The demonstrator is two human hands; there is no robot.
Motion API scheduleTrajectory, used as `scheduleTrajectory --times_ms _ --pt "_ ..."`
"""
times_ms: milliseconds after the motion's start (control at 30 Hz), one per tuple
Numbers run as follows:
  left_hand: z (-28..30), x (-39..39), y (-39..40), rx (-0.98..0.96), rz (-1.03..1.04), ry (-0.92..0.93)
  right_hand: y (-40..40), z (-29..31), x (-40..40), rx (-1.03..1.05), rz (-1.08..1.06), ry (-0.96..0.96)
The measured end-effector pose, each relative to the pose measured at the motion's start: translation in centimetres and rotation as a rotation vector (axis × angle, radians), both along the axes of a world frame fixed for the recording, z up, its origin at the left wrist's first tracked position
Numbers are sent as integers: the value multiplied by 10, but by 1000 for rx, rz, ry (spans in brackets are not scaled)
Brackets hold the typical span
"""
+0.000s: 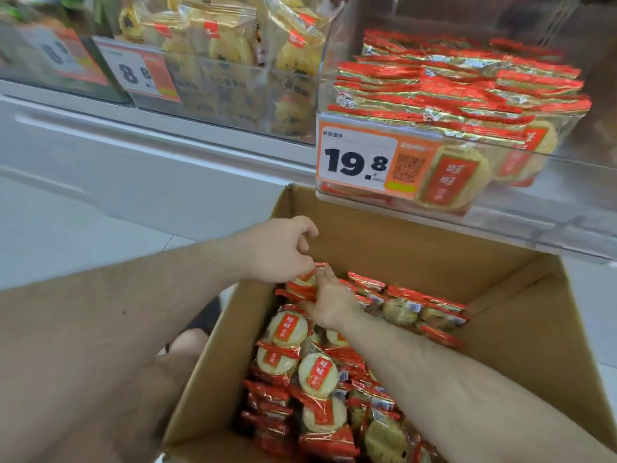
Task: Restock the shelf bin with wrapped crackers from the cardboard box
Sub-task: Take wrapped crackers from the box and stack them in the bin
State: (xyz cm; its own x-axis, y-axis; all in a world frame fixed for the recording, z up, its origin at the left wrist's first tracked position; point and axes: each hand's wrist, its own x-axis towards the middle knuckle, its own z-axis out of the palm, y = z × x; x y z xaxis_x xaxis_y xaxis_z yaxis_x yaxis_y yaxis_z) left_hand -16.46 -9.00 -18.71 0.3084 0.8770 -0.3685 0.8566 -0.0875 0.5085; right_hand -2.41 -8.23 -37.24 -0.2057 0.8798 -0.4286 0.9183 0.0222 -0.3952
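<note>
An open cardboard box (417,248) sits below the shelf, holding several red-and-gold wrapped crackers (317,372). Both hands are inside it at the far left. My left hand (277,252) curls its fingers over a small stack of cracker packs (305,284). My right hand (329,304) grips the same stack from the near side, fingers hidden among the wrappers. Above right, the clear shelf bin (567,182) is piled with the same red packs (450,91) and carries a 19.8 price tag (357,162).
To the left on the shelf stand clear bins of yellow wrapped pastries (233,45) with 8.8 price tags (137,73). A white shelf front (133,152) runs beneath them. My knee (187,342) shows left of the box.
</note>
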Motion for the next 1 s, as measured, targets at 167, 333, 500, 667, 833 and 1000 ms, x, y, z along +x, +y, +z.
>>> scheduleTrajectory --times_ms 167,333,500,667,833,1000 --pt "-7 -5 4 -62 78 10 0 -19 -8 120 -101 58" --pt "-8 -3 4 -148 180 -50 -30 5 11 372 -288 382" --pt "-3 3 8 -381 431 -316 -61 67 7 665 -217 751" --pt "-2 0 17 -361 506 -390 -52 64 7 301 41 667" --pt "-3 -2 7 -171 314 -112 -17 1 -4 -31 -101 115" --pt "-5 -10 5 -179 216 -93 -6 -15 -16 63 46 -197"
